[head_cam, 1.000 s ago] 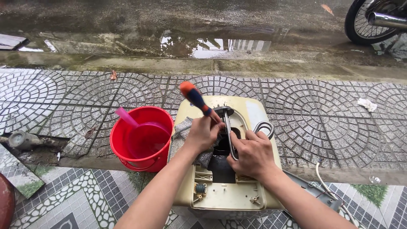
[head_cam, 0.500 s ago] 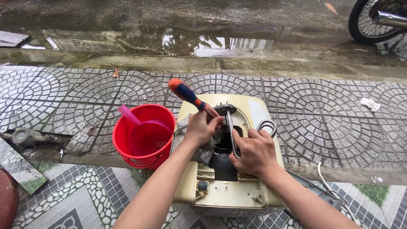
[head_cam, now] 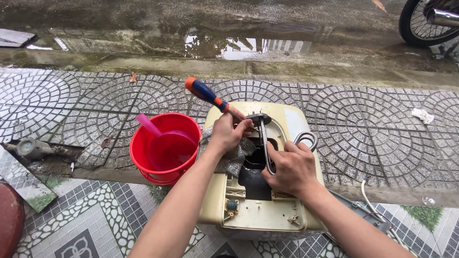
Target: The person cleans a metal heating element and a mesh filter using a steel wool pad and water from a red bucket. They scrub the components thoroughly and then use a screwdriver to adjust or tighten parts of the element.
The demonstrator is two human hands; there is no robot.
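Our left hand (head_cam: 228, 130) was closed around a screwdriver (head_cam: 210, 99) with an orange and blue handle, its tip at the metal flange (head_cam: 258, 118) near the frame's centre. Our right hand (head_cam: 292, 168) gripped the bent metal heating element (head_cam: 266, 150) rising from the opened cream water heater casing (head_cam: 260, 210) at lower centre. A red bucket (head_cam: 165, 149) with a pink scoop (head_cam: 149, 126) stood just left of it on patterned paving (head_cam: 373, 129).

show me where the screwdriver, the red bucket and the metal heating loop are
screwdriver (head_cam: 206, 94): head view, on its blue and orange handle, above the left hand.
red bucket (head_cam: 142, 148): head view, on its left rim.
metal heating loop (head_cam: 264, 148): head view, on the bent rod beside the right hand's fingers.
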